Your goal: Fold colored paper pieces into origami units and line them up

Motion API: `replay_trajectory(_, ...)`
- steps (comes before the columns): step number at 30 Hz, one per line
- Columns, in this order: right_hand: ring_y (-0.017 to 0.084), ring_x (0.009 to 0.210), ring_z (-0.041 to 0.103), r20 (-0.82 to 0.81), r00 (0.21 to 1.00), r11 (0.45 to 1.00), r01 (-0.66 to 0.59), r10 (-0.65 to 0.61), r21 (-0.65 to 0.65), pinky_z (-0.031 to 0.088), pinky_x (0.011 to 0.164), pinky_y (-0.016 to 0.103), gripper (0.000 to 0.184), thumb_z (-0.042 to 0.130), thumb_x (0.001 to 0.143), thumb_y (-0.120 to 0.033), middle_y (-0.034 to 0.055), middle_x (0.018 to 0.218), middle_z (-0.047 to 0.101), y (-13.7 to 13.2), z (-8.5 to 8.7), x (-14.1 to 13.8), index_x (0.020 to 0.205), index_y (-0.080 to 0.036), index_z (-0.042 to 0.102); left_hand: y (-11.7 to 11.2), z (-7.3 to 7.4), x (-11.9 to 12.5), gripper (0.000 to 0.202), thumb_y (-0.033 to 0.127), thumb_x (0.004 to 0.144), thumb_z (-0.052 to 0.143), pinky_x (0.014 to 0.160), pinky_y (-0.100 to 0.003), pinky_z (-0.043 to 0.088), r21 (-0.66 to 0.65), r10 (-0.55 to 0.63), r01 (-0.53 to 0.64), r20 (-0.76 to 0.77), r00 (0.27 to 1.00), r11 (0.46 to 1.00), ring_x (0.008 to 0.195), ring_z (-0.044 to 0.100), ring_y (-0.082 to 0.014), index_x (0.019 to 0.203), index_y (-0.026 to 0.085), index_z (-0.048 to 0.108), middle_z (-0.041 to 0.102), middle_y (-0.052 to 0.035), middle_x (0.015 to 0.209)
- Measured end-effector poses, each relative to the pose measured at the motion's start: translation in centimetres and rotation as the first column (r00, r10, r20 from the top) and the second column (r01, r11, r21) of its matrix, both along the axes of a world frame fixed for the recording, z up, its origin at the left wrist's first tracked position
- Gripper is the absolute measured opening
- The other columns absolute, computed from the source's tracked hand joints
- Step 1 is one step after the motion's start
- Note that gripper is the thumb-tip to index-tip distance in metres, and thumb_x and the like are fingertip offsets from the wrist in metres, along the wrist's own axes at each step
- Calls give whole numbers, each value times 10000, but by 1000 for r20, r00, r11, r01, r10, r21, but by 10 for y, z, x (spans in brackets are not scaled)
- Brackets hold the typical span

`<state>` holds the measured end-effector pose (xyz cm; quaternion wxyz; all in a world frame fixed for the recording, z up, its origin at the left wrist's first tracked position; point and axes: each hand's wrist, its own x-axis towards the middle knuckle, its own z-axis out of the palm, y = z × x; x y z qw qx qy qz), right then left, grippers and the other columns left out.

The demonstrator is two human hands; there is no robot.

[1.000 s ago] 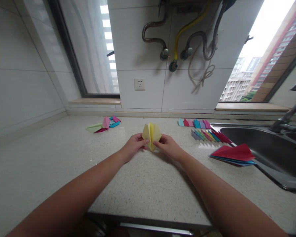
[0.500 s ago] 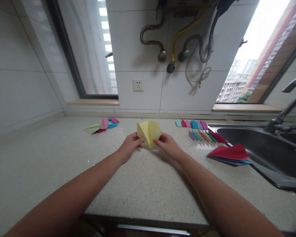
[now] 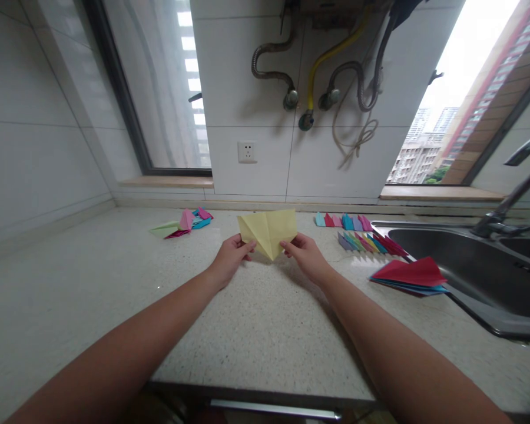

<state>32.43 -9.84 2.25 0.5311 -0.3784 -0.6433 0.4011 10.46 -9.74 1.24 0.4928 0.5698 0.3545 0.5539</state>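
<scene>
1. Your left hand [image 3: 229, 257] pinches the left side of a yellow paper [image 3: 270, 228] between thumb and fingers.
2. Your right hand [image 3: 307, 257] pinches the same sheet's right side.
3. The paper is between both hands, over the speckled, pale countertop [image 3: 247, 330]: thin, matte, creased, broad above and tapering to a point below. Whether the point touches the surface, you cannot tell.
4. To your right, two rows of small, pointed paper folds [image 3: 362, 242] and a layered red-and-blue paper stack [image 3: 410, 274] lie near the smooth metal sink [image 3: 477, 277].
</scene>
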Motion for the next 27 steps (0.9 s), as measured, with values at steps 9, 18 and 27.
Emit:
replay_trajectory(9,127,637,514,28,999,1000,17,-17,-25,428,596,280,309,686,748,-423,49,803,677,4,-4,1,903,-155,686,1,1,-1,388,409,704,779,575,-228,434,-8,9,-9,5,1000,1000,683,554,-118,994,158,722,676,-63,869)
replay_trajectory(18,126,642,526,11,1000,999,-23,23,-48,436,598,273,280,681,764,-436,24,749,631,-2,1,-1,834,-167,648,-3,0,-2,350,416,728,759,570,-221,474,-36,-44,44,1,999,998,733,586,-134,951,158,684,630,-46,833)
replay_trajectory(27,141,650,522,147,986,993,68,-82,94,413,609,287,256,646,815,-437,11,716,606,-3,-3,-2,799,-183,627,-2,-7,7,424,455,709,773,484,-213,480,-78,30,-38,-103,994,996,720,602,-145,948,196,538,595,-34,867)
